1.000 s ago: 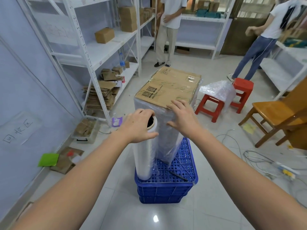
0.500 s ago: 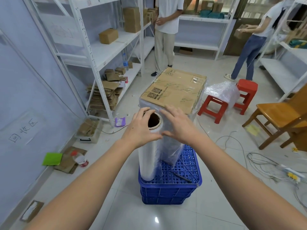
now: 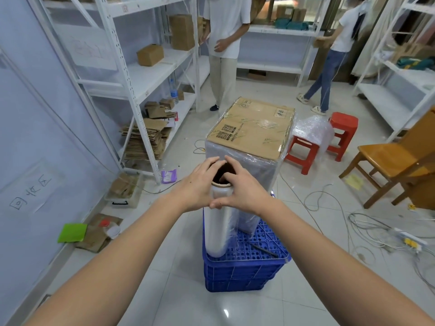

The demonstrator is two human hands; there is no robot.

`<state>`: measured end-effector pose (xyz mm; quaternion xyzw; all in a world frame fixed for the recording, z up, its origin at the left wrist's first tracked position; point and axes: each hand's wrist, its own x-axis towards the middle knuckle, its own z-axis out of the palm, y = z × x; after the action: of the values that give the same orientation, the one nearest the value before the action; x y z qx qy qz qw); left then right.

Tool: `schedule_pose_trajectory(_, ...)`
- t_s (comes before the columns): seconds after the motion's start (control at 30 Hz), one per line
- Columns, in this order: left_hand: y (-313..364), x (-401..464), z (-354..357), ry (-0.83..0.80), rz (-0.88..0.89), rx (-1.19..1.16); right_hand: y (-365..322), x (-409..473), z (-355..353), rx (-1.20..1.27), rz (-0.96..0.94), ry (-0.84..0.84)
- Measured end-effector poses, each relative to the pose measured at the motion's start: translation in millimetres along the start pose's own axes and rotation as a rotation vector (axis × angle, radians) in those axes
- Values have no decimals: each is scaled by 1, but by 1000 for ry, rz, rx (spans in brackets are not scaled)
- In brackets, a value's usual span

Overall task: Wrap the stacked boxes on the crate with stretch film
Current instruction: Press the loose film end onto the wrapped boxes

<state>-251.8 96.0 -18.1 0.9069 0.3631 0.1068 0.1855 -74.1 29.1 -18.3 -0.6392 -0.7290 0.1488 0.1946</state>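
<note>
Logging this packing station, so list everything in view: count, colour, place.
stacked boxes: one film-wrapped stack, brown top, on the crate
crate: one, blue, floor centre
stretch film roll: one, clear, upright on crate's near left corner
stools: two, red, right of the stack
chair: one, wooden, far right
shelving: white, left, holding cardboard boxes
people: two, standing at back
left hand: grips roll top
right hand: grips roll top

Blue crate (image 3: 242, 271) on tiled floor (image 3: 164, 290)
</note>
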Motion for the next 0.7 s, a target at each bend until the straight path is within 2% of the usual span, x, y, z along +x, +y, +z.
schedule_pose_trajectory(0.13, -4, -1, -2, -12, -29, -77, -8, 4, 7, 71, 89, 49)
schedule_pose_trajectory(0.43, -28, 23, -6, -22, 77, -98, 8, 22, 11, 200, 77, 114)
schedule_pose_trajectory(0.7, -30, 32, -2, 72, 189, -90, 7, 20, 23, 276, 55, 228)
